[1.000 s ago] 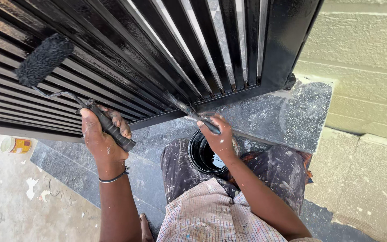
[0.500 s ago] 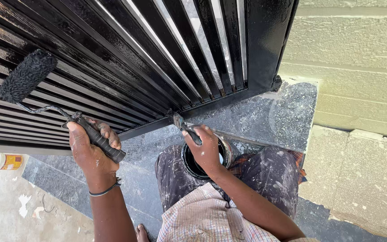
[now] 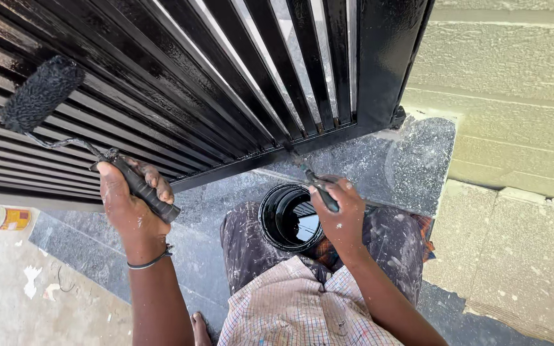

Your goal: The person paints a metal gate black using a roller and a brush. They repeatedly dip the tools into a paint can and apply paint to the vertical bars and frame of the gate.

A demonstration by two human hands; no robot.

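My left hand (image 3: 128, 204) grips the black handle of a paint roller (image 3: 41, 93), whose dark fuzzy head is held up against the horizontal slats of a black metal gate (image 3: 226, 83). My right hand (image 3: 341, 214) holds a small paintbrush (image 3: 308, 173) by its handle, with the bristle end touching the gate's bottom rail. An open can of black paint (image 3: 288, 216) sits just below and left of the right hand, resting by my knee.
A speckled grey stone step (image 3: 411, 160) runs under the gate. A pale block wall (image 3: 514, 96) stands at the right. A small yellow-labelled tin (image 3: 6, 218) lies on the dusty floor at the far left. My paint-stained trousers and checked shirt fill the bottom centre.
The right hand has lifted the brush from over the paint can up to the gate's bottom rail. The left hand has kept the roller raised at the slats, shifting slightly.
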